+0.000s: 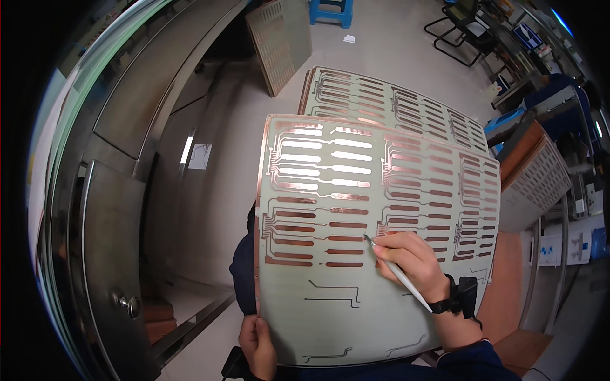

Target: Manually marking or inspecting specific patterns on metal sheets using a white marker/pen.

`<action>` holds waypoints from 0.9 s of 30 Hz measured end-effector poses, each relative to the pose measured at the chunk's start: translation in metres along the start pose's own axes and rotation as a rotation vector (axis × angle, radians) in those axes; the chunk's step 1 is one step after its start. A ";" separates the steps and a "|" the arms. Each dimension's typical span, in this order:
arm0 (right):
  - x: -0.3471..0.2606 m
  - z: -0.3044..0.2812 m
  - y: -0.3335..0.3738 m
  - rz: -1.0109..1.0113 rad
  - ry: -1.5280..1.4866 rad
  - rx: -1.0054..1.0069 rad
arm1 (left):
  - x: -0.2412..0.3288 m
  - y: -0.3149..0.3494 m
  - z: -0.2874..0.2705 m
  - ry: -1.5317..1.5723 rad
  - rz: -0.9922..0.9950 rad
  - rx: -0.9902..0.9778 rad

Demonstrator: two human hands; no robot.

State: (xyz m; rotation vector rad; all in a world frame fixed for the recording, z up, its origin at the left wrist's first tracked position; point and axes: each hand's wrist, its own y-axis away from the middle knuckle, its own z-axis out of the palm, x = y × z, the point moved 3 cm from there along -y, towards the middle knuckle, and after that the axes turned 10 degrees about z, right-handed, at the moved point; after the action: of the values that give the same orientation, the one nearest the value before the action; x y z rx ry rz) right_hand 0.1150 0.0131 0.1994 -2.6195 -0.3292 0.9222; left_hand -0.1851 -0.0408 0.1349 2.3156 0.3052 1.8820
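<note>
A large pale green circuit board panel (330,279) with rows of copper strips and thin traces stands tilted in front of me. My left hand (257,346) grips its lower left edge, thumb on the front face. Held like a pen, a white pen-shaped tool (410,289) with a thin dark tip is in my right hand (412,259). The tip is at or very near the board, by the end of a copper strip in the middle column. Whether it touches cannot be told. A black band with a small device (467,297) is around my right wrist.
Behind my board leans a similar panel (362,95); another stack (537,168) stands at right. A further panel (283,44) rests against the cabinet at the back. The metal cabinet (117,209) with a round knob lines the left. A blue stool (332,11) and a chair (464,28) stand farther off.
</note>
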 end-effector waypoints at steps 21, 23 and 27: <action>-0.001 0.005 -0.002 0.047 0.006 0.070 | 0.002 -0.004 -0.001 -0.055 0.073 0.006; -0.001 0.005 -0.002 0.044 -0.002 0.074 | -0.001 -0.004 -0.002 -0.010 0.023 0.004; 0.001 0.002 0.001 0.034 -0.018 0.061 | 0.000 -0.005 -0.001 -0.044 0.059 0.005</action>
State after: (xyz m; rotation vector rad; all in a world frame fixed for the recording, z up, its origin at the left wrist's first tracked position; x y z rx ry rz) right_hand 0.1146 0.0128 0.1966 -2.5698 -0.2577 0.9522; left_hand -0.1861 -0.0357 0.1335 2.3906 0.2393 1.8550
